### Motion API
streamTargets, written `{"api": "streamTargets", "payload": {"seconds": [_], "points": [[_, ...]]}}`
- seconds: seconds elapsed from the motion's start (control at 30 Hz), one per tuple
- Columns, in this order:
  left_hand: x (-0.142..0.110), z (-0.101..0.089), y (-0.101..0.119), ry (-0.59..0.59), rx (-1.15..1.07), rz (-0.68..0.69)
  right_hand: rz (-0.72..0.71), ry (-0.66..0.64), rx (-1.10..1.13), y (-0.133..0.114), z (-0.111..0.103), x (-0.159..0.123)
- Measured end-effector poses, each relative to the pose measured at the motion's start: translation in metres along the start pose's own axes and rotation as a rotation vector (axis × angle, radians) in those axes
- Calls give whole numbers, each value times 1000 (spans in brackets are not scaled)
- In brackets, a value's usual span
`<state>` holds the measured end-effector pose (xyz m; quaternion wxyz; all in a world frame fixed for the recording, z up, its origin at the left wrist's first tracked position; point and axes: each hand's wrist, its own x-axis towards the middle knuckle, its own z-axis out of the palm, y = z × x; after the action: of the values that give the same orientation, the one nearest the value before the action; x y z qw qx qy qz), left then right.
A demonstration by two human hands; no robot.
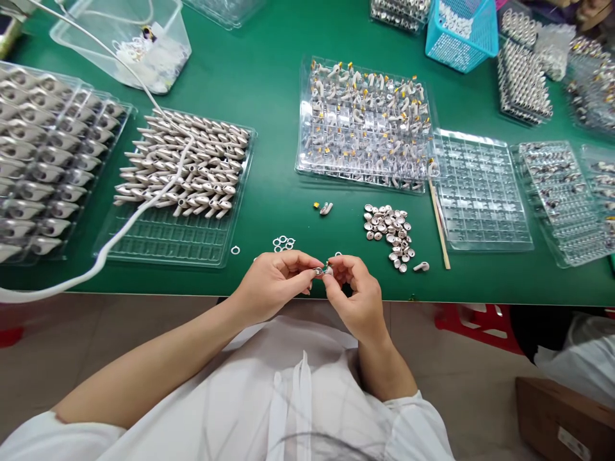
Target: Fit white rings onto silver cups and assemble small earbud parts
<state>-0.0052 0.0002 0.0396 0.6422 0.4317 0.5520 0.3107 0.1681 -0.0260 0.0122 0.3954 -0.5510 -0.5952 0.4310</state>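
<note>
My left hand (276,282) and my right hand (353,288) meet at the near edge of the green table (269,83). Both pinch one small silver part (323,271) between their fingertips. Just beyond the hands lie a few small metal rings (283,242), and one more ring (235,250) lies to the left. A pile of small silver caps (390,232) sits to the right of the hands. A single white earbud-shaped piece (326,208) with a yellow tip lies ahead, and another white piece (421,266) lies beside the caps.
A clear tray with rows of white stems (185,168) lies ahead left, crossed by a white cable (120,227). A clear tray of yellow-tipped pieces (365,121) sits ahead. An empty clear tray (480,192) and a wooden stick (439,224) lie right. A blue basket (461,29) stands far back.
</note>
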Motion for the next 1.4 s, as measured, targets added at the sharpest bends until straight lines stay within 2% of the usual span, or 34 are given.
{"api": "streamTargets", "payload": {"seconds": [0.17,0.33,0.63,0.7,0.8,0.87,0.93,1.17,1.33,1.4], "points": [[-2,2,0,36,89,73,32,7,127,6,0,-7],[-5,3,0,70,161,170,13,81,191,7,6,-12],[-13,-3,0,-22,160,276,-33,142,288,2,8,-11],[-15,-5,2,-104,80,236,-30,125,342,2,7,-8],[-16,-6,4,-207,-86,97,15,57,437,4,8,-5],[-15,-6,3,-174,-162,62,64,3,508,7,8,-3],[-14,-5,1,-121,-183,84,116,-21,572,8,10,-2],[-9,-2,-4,-87,-3,278,241,-55,764,4,21,4],[-10,-6,-1,-50,110,386,161,-152,666,5,10,2],[-12,-9,0,-36,193,394,122,-121,561,6,0,2]]}}
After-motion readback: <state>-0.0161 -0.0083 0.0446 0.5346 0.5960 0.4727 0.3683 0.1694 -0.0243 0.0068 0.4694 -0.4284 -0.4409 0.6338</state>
